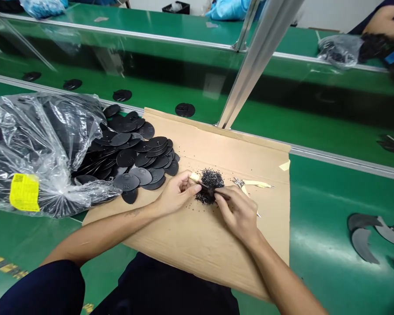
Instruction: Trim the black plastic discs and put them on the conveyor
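My left hand (175, 192) and my right hand (238, 212) meet over a small heap of black shavings (210, 183) on a sheet of brown cardboard (197, 236). The left hand pinches a thin tool with a pale handle (195, 177), its tip pointing into the heap. The right hand's fingertips pinch something small and dark at the heap's edge; I cannot make out what it is. A pile of black round plastic discs (134, 153) lies just left of my left hand. Small cutters with cream handles (249, 186) rest on the cardboard behind my right hand.
A clear plastic bag (33, 148) with a yellow label spills the discs at left. Single discs ride the green conveyor belt (184, 109) beyond a metal rail. A slanted metal post (249, 65) rises ahead. Curved black parts (367, 236) lie at right. Another person's arm (381, 22) is far right.
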Demonstrator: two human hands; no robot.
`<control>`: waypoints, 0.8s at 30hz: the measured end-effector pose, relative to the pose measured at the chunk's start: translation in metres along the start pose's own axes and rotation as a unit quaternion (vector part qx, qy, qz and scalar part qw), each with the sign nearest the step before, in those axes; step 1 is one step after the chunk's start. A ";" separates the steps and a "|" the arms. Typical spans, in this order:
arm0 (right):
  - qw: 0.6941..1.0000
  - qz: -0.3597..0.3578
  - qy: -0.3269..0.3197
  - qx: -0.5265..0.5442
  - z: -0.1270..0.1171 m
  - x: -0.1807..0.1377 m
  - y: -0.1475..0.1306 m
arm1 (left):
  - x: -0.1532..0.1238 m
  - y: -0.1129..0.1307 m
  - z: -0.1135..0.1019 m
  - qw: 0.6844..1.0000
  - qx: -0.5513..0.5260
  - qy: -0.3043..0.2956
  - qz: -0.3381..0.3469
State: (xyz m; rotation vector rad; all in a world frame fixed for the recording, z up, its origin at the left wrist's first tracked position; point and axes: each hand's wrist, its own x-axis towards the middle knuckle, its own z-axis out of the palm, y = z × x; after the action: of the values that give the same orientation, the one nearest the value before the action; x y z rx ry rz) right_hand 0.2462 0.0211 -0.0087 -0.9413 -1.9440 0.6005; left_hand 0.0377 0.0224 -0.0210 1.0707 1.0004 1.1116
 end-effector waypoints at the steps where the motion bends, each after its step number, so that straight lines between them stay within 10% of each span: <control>1: 0.994 -0.070 0.010 -0.081 0.000 -0.002 0.000 | -0.002 -0.001 0.001 1.000 -0.015 -0.010 0.010; 4: 0.955 -0.193 0.021 -0.223 0.001 -0.004 0.000 | -0.009 -0.004 0.002 0.995 -0.068 -0.061 0.034; 8: 0.954 -0.186 0.002 -0.236 -0.001 -0.003 0.000 | -0.012 -0.001 0.003 0.994 -0.062 -0.081 0.036; 18: 0.996 0.055 0.030 0.063 -0.002 -0.002 -0.010 | -0.009 0.005 -0.001 0.997 -0.022 -0.080 0.001; 24: 0.887 0.293 -0.070 0.349 -0.001 0.003 -0.012 | -0.010 0.008 0.000 0.993 -0.065 -0.097 -0.007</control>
State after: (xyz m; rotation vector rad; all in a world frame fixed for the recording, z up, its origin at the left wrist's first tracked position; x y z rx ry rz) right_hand 0.2416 0.0161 0.0014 -1.0048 -1.3412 1.6272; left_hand 0.0347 0.0132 -0.0125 1.0420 0.7706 1.0257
